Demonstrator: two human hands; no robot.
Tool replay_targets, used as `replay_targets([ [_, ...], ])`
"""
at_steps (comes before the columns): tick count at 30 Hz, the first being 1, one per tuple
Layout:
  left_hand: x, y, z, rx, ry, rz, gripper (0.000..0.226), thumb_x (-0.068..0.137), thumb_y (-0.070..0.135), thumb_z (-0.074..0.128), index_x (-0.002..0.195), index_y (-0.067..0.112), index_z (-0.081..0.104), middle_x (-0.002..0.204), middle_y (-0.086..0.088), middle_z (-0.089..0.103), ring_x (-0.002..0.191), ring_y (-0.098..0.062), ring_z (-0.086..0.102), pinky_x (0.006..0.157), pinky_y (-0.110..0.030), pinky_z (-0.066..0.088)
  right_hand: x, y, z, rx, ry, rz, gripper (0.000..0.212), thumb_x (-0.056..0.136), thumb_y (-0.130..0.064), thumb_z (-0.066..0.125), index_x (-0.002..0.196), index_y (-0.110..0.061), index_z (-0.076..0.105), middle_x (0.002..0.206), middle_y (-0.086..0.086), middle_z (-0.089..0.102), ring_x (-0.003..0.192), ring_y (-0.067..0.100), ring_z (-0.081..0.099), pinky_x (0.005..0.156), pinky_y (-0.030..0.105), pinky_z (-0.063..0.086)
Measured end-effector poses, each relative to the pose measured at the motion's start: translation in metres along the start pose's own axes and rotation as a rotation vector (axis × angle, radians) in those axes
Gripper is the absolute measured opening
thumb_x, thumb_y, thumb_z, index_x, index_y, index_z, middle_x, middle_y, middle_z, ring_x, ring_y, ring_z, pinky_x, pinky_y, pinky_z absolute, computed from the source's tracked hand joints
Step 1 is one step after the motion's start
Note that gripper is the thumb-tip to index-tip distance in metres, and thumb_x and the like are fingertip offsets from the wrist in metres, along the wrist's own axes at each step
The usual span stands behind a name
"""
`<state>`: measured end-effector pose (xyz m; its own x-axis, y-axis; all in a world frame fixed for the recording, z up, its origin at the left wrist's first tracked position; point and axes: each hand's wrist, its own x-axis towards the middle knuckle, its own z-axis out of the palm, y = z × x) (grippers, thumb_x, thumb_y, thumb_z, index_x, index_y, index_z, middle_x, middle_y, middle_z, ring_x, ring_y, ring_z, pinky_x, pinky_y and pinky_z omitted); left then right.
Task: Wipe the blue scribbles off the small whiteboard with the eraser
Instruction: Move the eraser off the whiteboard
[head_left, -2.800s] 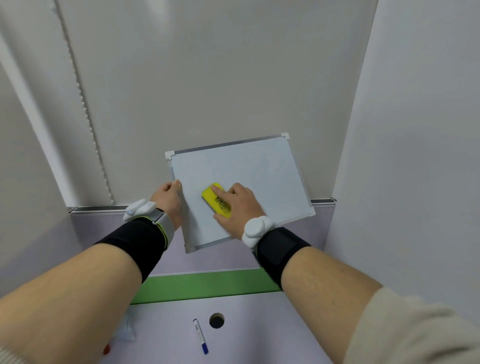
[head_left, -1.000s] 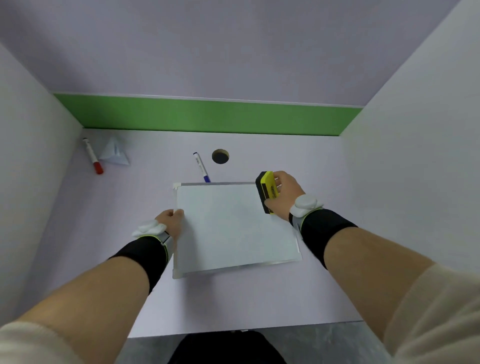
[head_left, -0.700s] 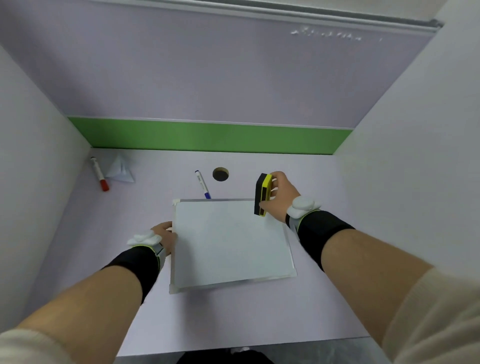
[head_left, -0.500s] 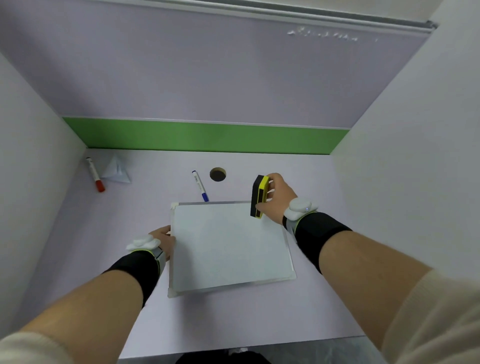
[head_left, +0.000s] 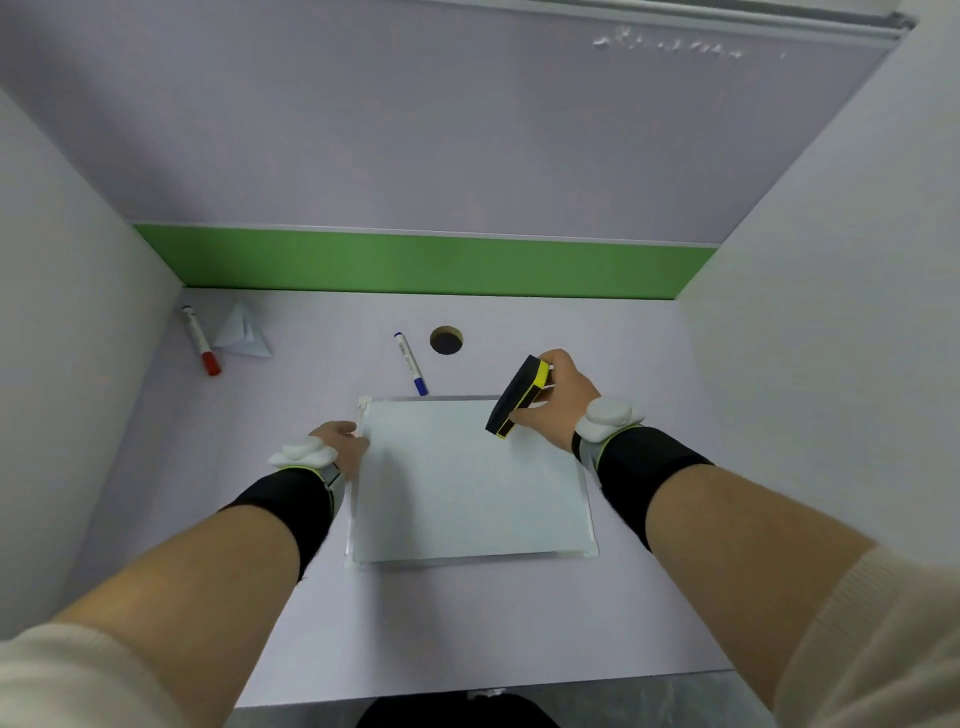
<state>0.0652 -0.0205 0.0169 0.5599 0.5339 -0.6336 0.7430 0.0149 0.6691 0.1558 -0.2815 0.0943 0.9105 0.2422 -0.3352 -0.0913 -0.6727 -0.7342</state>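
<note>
Head view looks down on a pale lilac tabletop (head_left: 467, 623) closed in by white side walls and a lilac back panel with a green strip (head_left: 415, 265) along its base. The small whiteboard (head_left: 467, 483) lies flat near the middle of the tabletop, its surface clean with no blue marks visible.

The left hand (head_left: 340, 441) rests at the board's left edge near the far corner, fingers curled against the frame; whether they actually pinch it cannot be told. The right hand (head_left: 561, 402) is raised above the board's far right corner, its fingers clenched around the eraser (head_left: 517, 397). The eraser is tilted on edge, black felt side facing left, yellow back toward the palm, its lower end just over the board.

Both wrists carry black bands with white pods on them, and cream sleeves show at the bottom corners.

Beyond the board, a blue marker (head_left: 410, 362) lies with its tip just beside the far edge. A round hole (head_left: 446, 340) sits near it. Far left, a red marker (head_left: 200, 340) lies beside a folded white paper (head_left: 243, 332).
</note>
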Motion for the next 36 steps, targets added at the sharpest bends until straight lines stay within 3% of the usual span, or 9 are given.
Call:
replay_targets([
  [4, -0.019, 0.040, -0.007, -0.084, -0.148, 0.096, 0.049, 0.086, 0.004, 0.073, 0.133, 0.006, 0.062, 0.136, -0.016, 0.063, 0.113, -0.029, 0.063, 0.107, -0.041, 0.051, 0.004, -0.028, -0.006, 0.018, 0.039, -0.022, 0.061, 0.066, -0.026, 0.081, 0.112, -0.027, 0.041, 0.091, -0.004, 0.064, 0.079, 0.010, 0.062, 0.058, 0.025, 0.044],
  [9, -0.047, 0.091, 0.000, -0.066, -0.381, 0.250, 0.064, 0.077, 0.002, 0.080, 0.134, 0.021, 0.059, 0.133, -0.002, 0.059, 0.110, -0.023, 0.065, 0.087, -0.031, 0.054, 0.008, -0.064, -0.019, 0.061, 0.054, -0.069, 0.059, 0.064, -0.029, 0.076, 0.111, -0.033, 0.042, 0.088, -0.009, 0.064, 0.079, 0.012, 0.063, 0.059, 0.026, 0.046],
  [16, -0.052, 0.126, 0.005, -0.004, -0.393, 0.395, 0.073, 0.073, -0.003, 0.081, 0.137, 0.020, 0.056, 0.134, -0.002, 0.066, 0.100, -0.023, 0.070, 0.100, -0.048, 0.057, 0.014, -0.090, -0.033, 0.099, 0.035, -0.109, 0.054, 0.068, -0.025, 0.078, 0.112, -0.031, 0.046, 0.086, -0.012, 0.062, 0.072, 0.005, 0.058, 0.053, 0.022, 0.039],
  [19, -0.048, 0.133, 0.006, 0.077, -0.339, 0.463, 0.073, 0.071, 0.002, 0.083, 0.133, 0.030, 0.057, 0.124, 0.003, 0.069, 0.104, -0.027, 0.074, 0.089, -0.030, 0.057, 0.018, -0.087, -0.034, 0.105, -0.011, -0.102, 0.057, 0.069, -0.023, 0.080, 0.115, -0.027, 0.048, 0.092, -0.010, 0.064, 0.077, 0.004, 0.059, 0.057, 0.020, 0.040],
  [22, -0.041, 0.131, 0.009, 0.178, -0.325, 0.484, 0.053, 0.068, 0.008, 0.083, 0.109, 0.039, 0.067, 0.113, 0.010, 0.074, 0.093, -0.015, 0.077, 0.072, -0.013, 0.052, 0.024, -0.076, -0.028, 0.059, -0.058, -0.106, 0.053, 0.069, -0.023, 0.079, 0.112, -0.029, 0.049, 0.094, -0.008, 0.065, 0.081, 0.013, 0.061, 0.061, 0.022, 0.045],
  [24, -0.035, 0.121, 0.015, 0.205, -0.327, 0.479, 0.045, 0.067, 0.010, 0.082, 0.097, 0.040, 0.068, 0.102, 0.013, 0.075, 0.078, -0.008, 0.075, 0.066, -0.014, 0.053, 0.027, -0.064, -0.021, 0.022, -0.087, -0.106, 0.047, 0.069, -0.023, 0.076, 0.107, -0.031, 0.049, 0.094, -0.006, 0.065, 0.083, 0.017, 0.062, 0.066, 0.027, 0.051],
  [27, -0.023, 0.101, 0.027, 0.254, -0.330, 0.474, 0.042, 0.068, 0.014, 0.081, 0.096, 0.041, 0.065, 0.096, 0.015, 0.072, 0.077, -0.011, 0.072, 0.069, -0.017, 0.052, 0.035, -0.036, -0.007, 0.025, -0.137, -0.067, 0.049, 0.071, -0.024, 0.073, 0.115, -0.030, 0.051, 0.104, -0.004, 0.065, 0.089, 0.020, 0.066, 0.077, 0.033, 0.055],
  [30, -0.016, 0.080, 0.033, 0.291, -0.315, 0.476, 0.042, 0.070, 0.016, 0.081, 0.105, 0.033, 0.065, 0.102, 0.012, 0.068, 0.083, -0.009, 0.070, 0.061, -0.005, 0.047, 0.034, -0.011, 0.004, 0.112, -0.151, -0.009, 0.060, 0.074, -0.012, 0.073, 0.127, -0.027, 0.049, 0.118, -0.003, 0.061, 0.097, 0.018, 0.065, 0.084, 0.029, 0.054],
  [36, 0.009, 0.029, 0.051, 0.393, -0.306, 0.410, 0.040, 0.072, 0.015, 0.077, 0.105, 0.034, 0.062, 0.096, 0.011, 0.064, 0.076, -0.009, 0.066, 0.052, -0.005, 0.046, 0.030, 0.035, 0.029, 0.174, -0.201, 0.134, 0.074, 0.074, -0.012, 0.079, 0.138, -0.023, 0.042, 0.129, -0.005, 0.053, 0.115, 0.014, 0.054, 0.092, 0.024, 0.046],
])
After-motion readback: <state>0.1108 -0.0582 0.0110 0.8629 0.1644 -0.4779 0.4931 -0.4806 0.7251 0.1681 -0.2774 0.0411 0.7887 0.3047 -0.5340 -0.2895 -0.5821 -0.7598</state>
